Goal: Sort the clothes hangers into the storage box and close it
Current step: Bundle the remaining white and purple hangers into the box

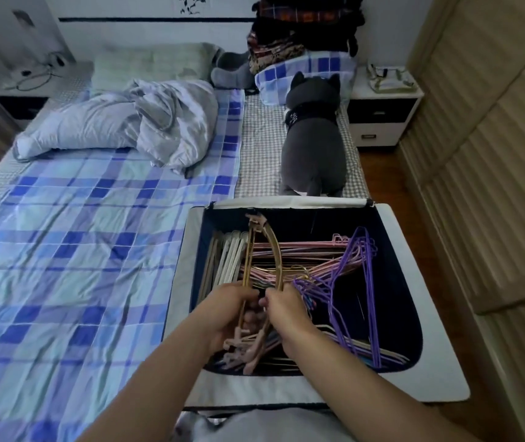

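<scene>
Gripping, with both hands, a bundle of tan and pink plastic clip hangers [256, 282]: left hand [229, 317] curling round its left bars, right hand [286, 314] pinching its right side, both over the near left part of a large open fabric storage box with white rim and dark navy lining [439, 346]. Sitting at the foot of a bed with blue checked sheet [79, 250], beside a grey plush cat [312, 148]. Judging progress as well along: white flat hangers [229, 260] already standing along the left wall, pink wire hangers [302, 250] lying across the middle, purple wire hangers [350, 282] leaning at right. Remaining: settling this bundle, then closing the lid. Running its long axis front to back, far end tipping up toward the rear wall.
</scene>
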### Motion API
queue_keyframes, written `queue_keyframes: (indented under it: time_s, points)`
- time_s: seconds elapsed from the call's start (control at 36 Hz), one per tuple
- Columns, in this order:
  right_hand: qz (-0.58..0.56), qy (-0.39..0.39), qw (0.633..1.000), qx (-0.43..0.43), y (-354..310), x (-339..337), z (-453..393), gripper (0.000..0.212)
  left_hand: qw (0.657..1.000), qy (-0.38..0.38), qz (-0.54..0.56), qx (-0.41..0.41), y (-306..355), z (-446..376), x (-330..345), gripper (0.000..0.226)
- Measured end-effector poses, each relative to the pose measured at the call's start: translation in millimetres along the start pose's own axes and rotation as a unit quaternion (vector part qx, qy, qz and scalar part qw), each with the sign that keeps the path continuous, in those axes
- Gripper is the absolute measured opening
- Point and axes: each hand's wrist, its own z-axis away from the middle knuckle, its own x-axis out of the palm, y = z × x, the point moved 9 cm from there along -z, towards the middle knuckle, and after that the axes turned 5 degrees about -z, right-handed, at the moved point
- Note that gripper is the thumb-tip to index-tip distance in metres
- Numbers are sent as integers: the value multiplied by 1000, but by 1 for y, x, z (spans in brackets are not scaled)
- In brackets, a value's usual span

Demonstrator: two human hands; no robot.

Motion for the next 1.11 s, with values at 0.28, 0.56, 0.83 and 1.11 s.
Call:
queue_keyframes:
  time_s: [0.28,0.56,0.83,1.11]
  points:
    - [-113,-178,974,84,27,46,-9,27,962,144,-223,65,40,4,-19,25]
    - [137,-83,987,33,28,-9,-16,37,924,251,-271,100,1,-31,7,29]
    - [162,-51,985,-9,24,-34,-7,47,926,217,-288,111,-22,-56,22,42]
    - [133,-149,980,10,37,-36,0,19,992,-36,-121,3,-20,-46,45,31]
